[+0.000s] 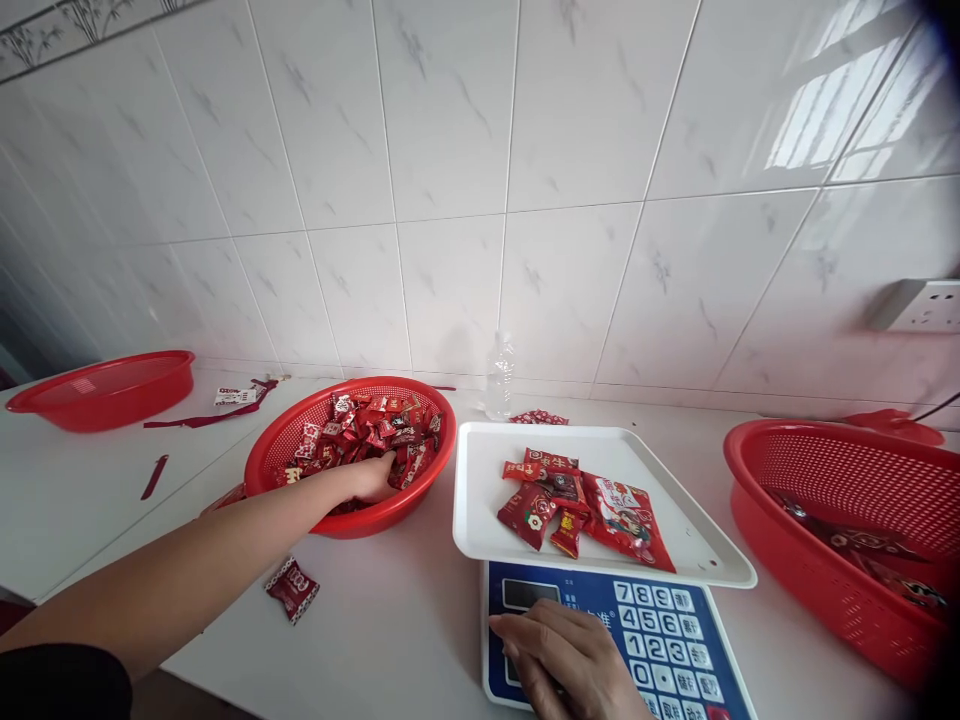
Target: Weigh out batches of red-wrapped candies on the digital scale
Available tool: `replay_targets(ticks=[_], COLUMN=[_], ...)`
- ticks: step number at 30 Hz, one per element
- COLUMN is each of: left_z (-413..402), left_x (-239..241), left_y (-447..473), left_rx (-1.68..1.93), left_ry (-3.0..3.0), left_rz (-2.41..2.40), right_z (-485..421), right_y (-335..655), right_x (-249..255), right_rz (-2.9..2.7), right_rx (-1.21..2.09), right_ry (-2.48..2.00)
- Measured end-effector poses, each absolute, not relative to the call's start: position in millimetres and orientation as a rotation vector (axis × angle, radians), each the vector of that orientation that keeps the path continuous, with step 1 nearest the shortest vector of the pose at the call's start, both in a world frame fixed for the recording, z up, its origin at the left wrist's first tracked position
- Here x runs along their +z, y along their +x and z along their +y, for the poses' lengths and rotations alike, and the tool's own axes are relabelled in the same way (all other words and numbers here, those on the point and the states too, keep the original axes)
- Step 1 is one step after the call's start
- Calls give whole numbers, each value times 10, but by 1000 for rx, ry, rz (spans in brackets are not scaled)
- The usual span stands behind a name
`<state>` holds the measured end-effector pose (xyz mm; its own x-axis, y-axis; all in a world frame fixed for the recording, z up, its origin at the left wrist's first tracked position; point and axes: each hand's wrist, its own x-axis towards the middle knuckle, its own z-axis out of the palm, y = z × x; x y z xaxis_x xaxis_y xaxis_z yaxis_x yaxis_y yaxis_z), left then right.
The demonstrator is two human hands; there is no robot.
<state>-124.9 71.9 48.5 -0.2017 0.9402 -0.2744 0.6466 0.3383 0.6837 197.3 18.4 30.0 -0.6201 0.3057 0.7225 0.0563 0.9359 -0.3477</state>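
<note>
My left hand (373,478) reaches into a red plastic basket (386,518) full of small wrapped candies (375,425). Its fingertips are down among the wrappers, so whether they grip anything is hidden. My right hand (570,655) rests over the blue front panel of a digital scale (667,640), fingers loosely bent and holding nothing visible. On the scale's white tray (480,490) lie several red-wrapped candies (531,513) and a larger red packet (628,520). One dark red candy (292,590) lies alone on the table, in front of the basket.
A second red basket (832,590) with some packets inside stands at the right. Another red basket (112,395) is at the far left, near a dark red ribbon (206,419). Behind the scale stands a clear plastic bottle (500,378) by the tiled wall (450,300).
</note>
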Motion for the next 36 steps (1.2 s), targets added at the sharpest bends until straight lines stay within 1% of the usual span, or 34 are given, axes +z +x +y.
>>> replay_targets(ticks=[4, 11, 21, 36], left_z=[689, 759, 770, 836], left_x=[605, 636, 856, 831], left_y=[-1186, -1119, -1241, -1372], left_rx=[548, 728, 1142, 1597], left_ry=[1139, 921, 982, 1000], left_rz=[1876, 1720, 1622, 1654], right_z=[175, 220, 189, 190], right_y=[1970, 1970, 1971, 1977], right_x=[299, 261, 275, 273], right_rz=[-2223, -2229, -2237, -2242], right_rx=[373, 417, 418, 422], right_ry=[-308, -273, -300, -299])
